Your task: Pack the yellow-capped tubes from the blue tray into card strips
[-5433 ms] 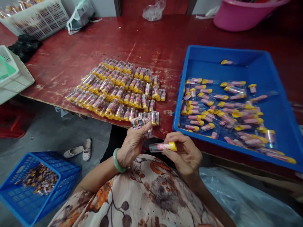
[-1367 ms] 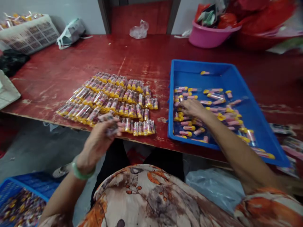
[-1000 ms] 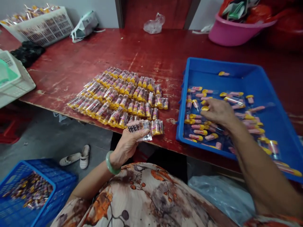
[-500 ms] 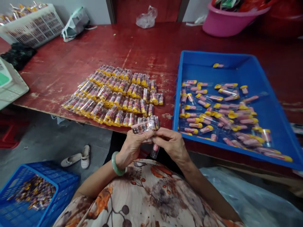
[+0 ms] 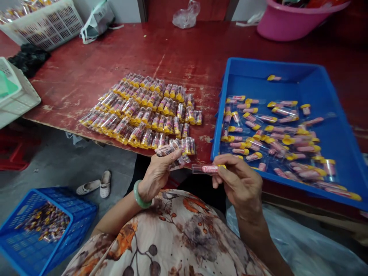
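Dim, uneven indoor light, soft glare on the red tabletop [image 5: 138,50], dark upper right corner, wide-angle stretching at edges

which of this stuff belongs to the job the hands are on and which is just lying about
Part of the job, it seems:
- yellow-capped tube, in the right hand
- printed slips, in the left hand
- blue tray of similar tubes
- rows of filled tubes

Probably just lying about:
- crumpled clear bag
- black plastic
- pale shoes
- pink tub
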Available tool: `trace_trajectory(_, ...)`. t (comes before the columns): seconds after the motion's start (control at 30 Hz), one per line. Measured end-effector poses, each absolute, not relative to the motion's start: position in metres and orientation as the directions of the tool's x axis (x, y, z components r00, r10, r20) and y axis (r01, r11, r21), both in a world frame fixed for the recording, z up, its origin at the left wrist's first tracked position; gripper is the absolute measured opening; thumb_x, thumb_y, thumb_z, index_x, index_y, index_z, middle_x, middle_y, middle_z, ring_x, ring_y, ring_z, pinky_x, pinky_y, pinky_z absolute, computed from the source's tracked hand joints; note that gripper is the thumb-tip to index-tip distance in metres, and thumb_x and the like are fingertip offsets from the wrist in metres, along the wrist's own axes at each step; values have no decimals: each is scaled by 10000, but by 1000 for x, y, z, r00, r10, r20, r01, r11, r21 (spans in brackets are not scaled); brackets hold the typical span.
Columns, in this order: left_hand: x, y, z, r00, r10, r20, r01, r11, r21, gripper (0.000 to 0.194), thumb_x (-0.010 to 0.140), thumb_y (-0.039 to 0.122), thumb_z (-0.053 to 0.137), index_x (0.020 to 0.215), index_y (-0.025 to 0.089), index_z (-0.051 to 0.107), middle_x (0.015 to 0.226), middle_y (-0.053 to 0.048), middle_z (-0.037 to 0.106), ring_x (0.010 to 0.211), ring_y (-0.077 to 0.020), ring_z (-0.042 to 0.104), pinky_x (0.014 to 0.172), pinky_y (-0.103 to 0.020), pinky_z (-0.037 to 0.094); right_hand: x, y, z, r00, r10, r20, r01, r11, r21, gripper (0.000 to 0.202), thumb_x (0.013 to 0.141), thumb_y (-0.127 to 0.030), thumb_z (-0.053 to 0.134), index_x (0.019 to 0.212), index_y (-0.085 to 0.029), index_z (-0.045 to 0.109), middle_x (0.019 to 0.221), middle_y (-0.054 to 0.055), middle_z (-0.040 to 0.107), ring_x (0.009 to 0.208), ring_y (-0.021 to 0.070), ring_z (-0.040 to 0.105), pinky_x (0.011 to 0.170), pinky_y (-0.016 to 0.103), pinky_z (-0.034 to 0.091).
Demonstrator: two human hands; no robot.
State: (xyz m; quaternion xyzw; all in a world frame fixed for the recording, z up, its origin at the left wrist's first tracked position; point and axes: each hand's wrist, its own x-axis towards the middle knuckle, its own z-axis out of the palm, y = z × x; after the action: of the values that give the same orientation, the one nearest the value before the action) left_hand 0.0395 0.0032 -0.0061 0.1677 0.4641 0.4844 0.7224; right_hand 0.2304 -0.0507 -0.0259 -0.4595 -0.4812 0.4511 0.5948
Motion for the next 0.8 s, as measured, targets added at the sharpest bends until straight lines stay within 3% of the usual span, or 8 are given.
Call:
trace_trajectory(0.23, 46, -3, -6, 183, 837, -516, -577, 517, 633, 393, 611, 288, 916, 927, 145, 729, 895, -37, 745, 706, -144, 687, 631, -255, 590, 213, -67, -20, 233, 901, 366, 35, 369, -929, 151, 892, -154, 606, 1021, -219, 650, 995, 39, 582, 575, 105, 612, 478, 270, 537)
trace_trajectory(0.43, 47, -7, -2, 213, 811, -545, -566, 557, 608, 369, 619, 297, 911, 901, 163, 714, 902, -31, 741, 722, -153, 691, 635, -265, 604, 206, -73, -32, 204, 720, 663, 450, 533, -717, 380, 792, -109, 710, 1130, -264, 632, 1028, 53, 663, 837, 210, 695, 658, 351, 623)
trace_trajectory(0.63, 52, -13, -2, 172, 865, -471, -570, 477, 669, 425, 613, 361, 911, 933, 157, 720, 888, -27, 736, 711, -141, 677, 666, -261, 578, 194, -74, -39, 134, 645, 752, 590, 558, -584, 437, 792, -148, 756, 1168, -287, 582, 993, 49, 691, 812, 202, 706, 656, 334, 622)
trace_trajectory(0.73, 53, -16, 2, 157, 890, -429, -566, 437, 699, 408, 565, 345, 934, 848, 145, 718, 819, -14, 722, 683, -125, 656, 684, -249, 559, 189, -66, -34, 39, 601, 798, 668, 579, -468, 410, 799, -200, 780, 1146, -264, 570, 963, 51, 695, 815, 194, 709, 684, 308, 611)
trace_trajectory(0.8, 53, -17, 5, 171, 895, -412, -555, 433, 710, 388, 545, 327, 942, 798, 141, 714, 773, -7, 710, 657, -116, 638, 670, -239, 544, 188, -57, -31, 12, 612, 790, 651, 595, -471, 387, 814, -245, 776, 1130, -260, 555, 958, 50, 679, 825, 191, 698, 681, 304, 601)
